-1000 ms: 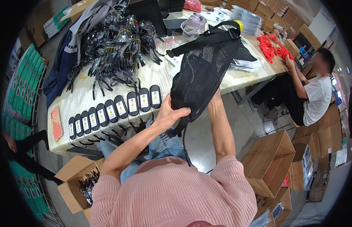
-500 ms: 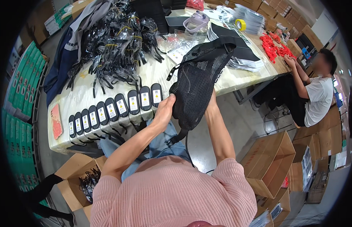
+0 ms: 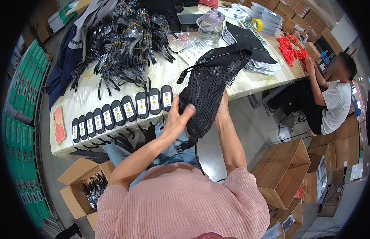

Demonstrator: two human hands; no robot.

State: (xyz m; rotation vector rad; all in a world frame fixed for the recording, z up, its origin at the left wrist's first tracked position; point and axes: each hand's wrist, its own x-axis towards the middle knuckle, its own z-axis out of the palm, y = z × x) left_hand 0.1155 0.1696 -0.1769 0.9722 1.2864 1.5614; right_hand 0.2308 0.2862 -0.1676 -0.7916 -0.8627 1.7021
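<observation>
Left hand (image 3: 178,120) and right hand (image 3: 222,107), black mesh bag (image 3: 209,89) between them

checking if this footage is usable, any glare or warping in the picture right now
Head view: bright glare on the floor below the black mesh bag, glints on the plastic-wrapped bundles; head view: fisheye bending, with the green boxes curving along the left rim and the corners black; head view: the bag's mesh weave reads clearly.
</observation>
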